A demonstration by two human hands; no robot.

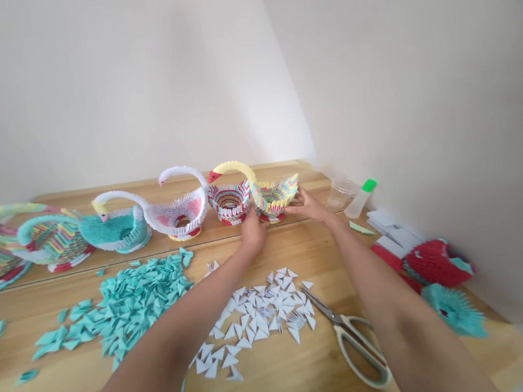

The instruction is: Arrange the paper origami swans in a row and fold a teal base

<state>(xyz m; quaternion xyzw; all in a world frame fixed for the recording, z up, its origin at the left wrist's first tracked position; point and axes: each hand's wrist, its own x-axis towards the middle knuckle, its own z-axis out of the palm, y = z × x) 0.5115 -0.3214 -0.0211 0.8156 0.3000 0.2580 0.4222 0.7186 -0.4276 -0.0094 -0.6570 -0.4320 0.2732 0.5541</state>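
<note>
A folded-paper swan (276, 198) with a yellow neck and a pastel yellow, green and pink body stands at the right end of a row of paper swans. My left hand (253, 231) grips its left side low down, fingers partly hidden between it and a red, white and grey paper basket (231, 202). From the right, my right hand (310, 207) holds the swan's tail side, with fingers against its edge and base. A white paper swan (178, 215) with pink patches and a teal paper swan (116, 229) stand farther left.
Loose teal paper triangles (146, 298) and white paper triangles (269, 309) lie in front. Scissors (345, 327) rest near my right forearm. A clear cup (341, 193), a green-capped glue bottle (361, 199) and red paper pieces (431, 263) line the right wall.
</note>
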